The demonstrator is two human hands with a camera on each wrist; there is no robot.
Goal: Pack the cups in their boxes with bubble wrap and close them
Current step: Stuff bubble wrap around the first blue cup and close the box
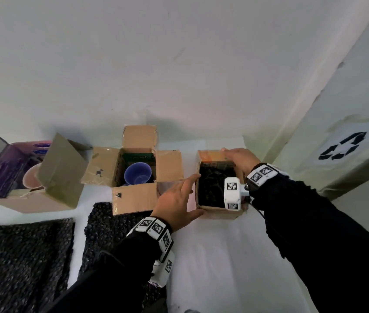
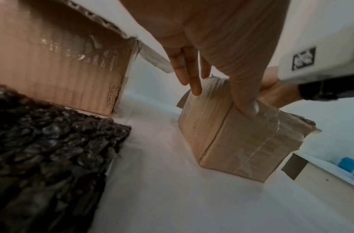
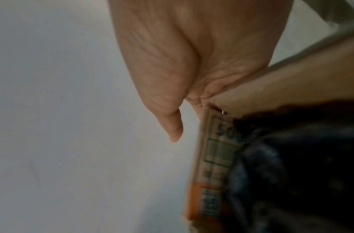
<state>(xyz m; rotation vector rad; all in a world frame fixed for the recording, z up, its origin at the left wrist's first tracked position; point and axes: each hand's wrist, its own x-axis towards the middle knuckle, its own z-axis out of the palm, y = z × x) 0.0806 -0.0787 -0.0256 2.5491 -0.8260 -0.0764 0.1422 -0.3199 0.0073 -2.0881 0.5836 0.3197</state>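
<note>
Box on the right [image 1: 221, 210], open-topped and filled with dark bubble wrap [image 1: 216, 186], stands upright on the white table [image 1: 213, 256] between your two hands. Its mouth faces straight up, and in the head view its long axis runs away from you, toward the wall. No cup shows inside; whether one lies under the wrap cannot be told.

Your left hand [image 1: 178, 203] braces the box: the straight fingers [image 2: 194, 82] lie against the near-left wall and the thumb presses the near corner, probably to stop the box sliding while the other hand works. Your right hand [image 1: 241, 158] reaches over the far rim, where its fingers curl over a flap [image 3: 271, 93]; how firmly they pinch it is hidden. This looks like the start of folding that flap down to close the box.

Middle box [image 1: 140, 199] stands just beside the left hand with all four flaps spread outward, and a blue cup [image 1: 138, 173] lies tilted inside it, unwrapped. Farther left, a third box [image 1: 32, 201] lies open with a pink cup [image 1: 32, 179] in it. Two spare sheets of dark bubble wrap [image 1: 20, 256] lie flat on the table in front of these boxes, within reach for the remaining cups.
</note>
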